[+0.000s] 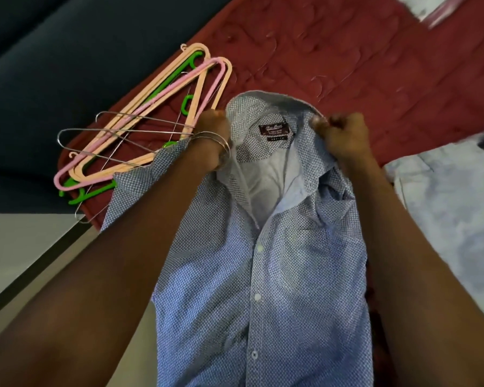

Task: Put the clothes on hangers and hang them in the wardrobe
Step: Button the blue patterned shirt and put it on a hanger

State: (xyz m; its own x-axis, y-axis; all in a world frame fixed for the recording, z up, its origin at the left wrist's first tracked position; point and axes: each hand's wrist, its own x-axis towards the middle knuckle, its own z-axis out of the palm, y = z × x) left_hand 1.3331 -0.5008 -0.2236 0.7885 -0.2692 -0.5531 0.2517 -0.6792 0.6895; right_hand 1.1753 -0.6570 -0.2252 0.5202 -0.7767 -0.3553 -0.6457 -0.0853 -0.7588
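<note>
A blue patterned button-up shirt [263, 275] lies collar-up on the red quilted bed cover [347, 65], its front buttoned and a dark label showing inside the collar. My left hand [213, 127], with thin bangles on the wrist, grips the left side of the collar. My right hand [344, 135] pinches the right side of the collar. A pile of hangers [151, 107] in peach, pink, green and bare wire lies on the cover just left of the shirt, partly under its left shoulder.
A pale blue-and-white garment [453, 213] lies to the right of the shirt. A dark blue surface [53, 51] runs along the left of the bed. Light floor [17, 247] shows at lower left.
</note>
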